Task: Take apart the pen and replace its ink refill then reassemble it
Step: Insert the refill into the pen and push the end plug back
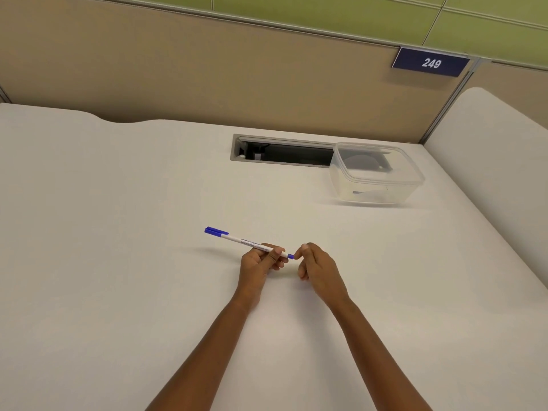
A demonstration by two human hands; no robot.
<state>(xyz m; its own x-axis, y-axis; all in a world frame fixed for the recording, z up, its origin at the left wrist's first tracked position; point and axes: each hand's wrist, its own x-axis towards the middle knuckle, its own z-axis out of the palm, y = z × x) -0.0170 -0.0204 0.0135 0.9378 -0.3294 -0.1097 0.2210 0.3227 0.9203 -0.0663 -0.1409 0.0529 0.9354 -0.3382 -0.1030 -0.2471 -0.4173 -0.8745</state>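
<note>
A white pen [240, 240] with a blue cap at its far left end and a small blue plug [291, 256] at its near right end is held just above the white desk [118, 262]. My left hand [261, 262] grips the barrel near the plug end, thumb on top. My right hand [315, 264] pinches the blue plug between thumb and forefinger, its other fingers curled in. The pen points up and to the left. No spare refill is visible on the desk.
A clear plastic container [375, 173] stands at the back right, with a small dark item at its bottom. Beside it an open cable slot [281, 151] is cut into the desk. A beige partition with a "249" sign [430, 63] rises behind.
</note>
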